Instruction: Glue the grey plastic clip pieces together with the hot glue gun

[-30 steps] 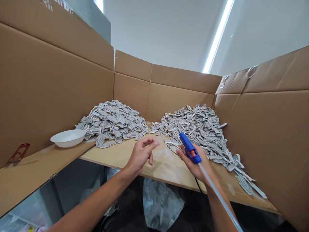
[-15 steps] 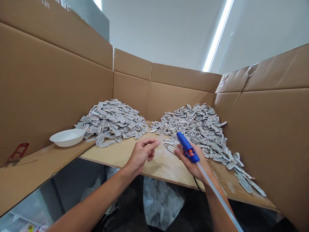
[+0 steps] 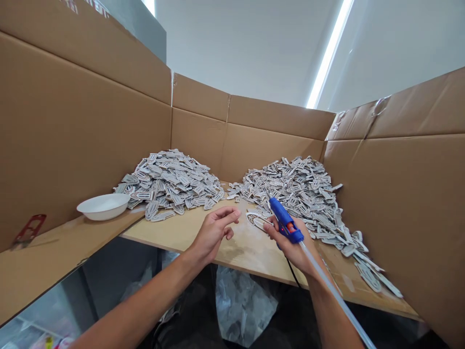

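Observation:
My right hand (image 3: 296,245) is wrapped round a blue hot glue gun (image 3: 285,220), its nozzle pointing up and away from me. A long clear glue stick (image 3: 334,295) runs out of its back end. The fingertips of that hand also pinch a flat grey looped cutout (image 3: 258,221) with a brown pattern, held over the table. To the left, my left hand (image 3: 214,232) hovers above the tabletop (image 3: 178,228) with thumb and forefinger brought together. Whether anything small sits between those fingertips cannot be made out.
Two heaps of grey looped cutouts, a left heap (image 3: 174,179) and a right heap (image 3: 294,186), lie against the cardboard walls (image 3: 269,148). A white bowl (image 3: 103,207) stands at left, near a red-handled tool (image 3: 31,230). Below the table edge hangs a clear plastic bag (image 3: 243,305).
The glue gun and right hand have shifted slightly to the right and down. My left thumb and forefinger stay together, and the grey cutout is still in my right fingertips.

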`<action>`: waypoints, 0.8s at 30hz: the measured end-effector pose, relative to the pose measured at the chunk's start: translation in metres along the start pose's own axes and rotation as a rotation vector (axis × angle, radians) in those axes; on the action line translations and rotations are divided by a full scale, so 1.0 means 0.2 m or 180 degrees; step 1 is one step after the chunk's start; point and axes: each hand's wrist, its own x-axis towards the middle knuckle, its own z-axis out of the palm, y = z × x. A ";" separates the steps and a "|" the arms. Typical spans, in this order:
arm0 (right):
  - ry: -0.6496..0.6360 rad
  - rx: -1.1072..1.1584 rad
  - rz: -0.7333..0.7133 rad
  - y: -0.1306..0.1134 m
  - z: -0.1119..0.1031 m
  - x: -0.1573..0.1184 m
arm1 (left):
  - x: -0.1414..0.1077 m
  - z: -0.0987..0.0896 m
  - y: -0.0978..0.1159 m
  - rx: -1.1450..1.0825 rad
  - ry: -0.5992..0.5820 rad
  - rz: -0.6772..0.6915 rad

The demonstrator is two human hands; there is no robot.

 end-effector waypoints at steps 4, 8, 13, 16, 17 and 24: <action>0.0151 -0.0130 -0.0002 0.01 0.02 0.00 | -0.01 0.00 -0.01 -0.0136 -0.0269 -0.0104; -0.0028 -0.0136 -0.0141 0.00 0.07 -0.02 | -0.02 0.01 -0.03 -0.0211 -0.0455 -0.0175; -0.0217 -0.0103 -0.0245 0.01 0.14 -0.02 | -0.01 0.01 -0.07 -0.0050 -0.0407 -0.0011; 0.0009 -0.0002 -0.0272 0.02 0.17 -0.02 | 0.00 0.00 -0.08 0.0072 -0.0259 0.0100; 0.0074 0.0062 -0.0285 0.02 0.18 -0.02 | 0.00 0.00 -0.09 0.0099 -0.0219 0.0123; 0.0218 0.0358 -0.0332 0.02 0.21 -0.03 | -0.01 0.02 -0.10 0.0089 -0.0189 0.0045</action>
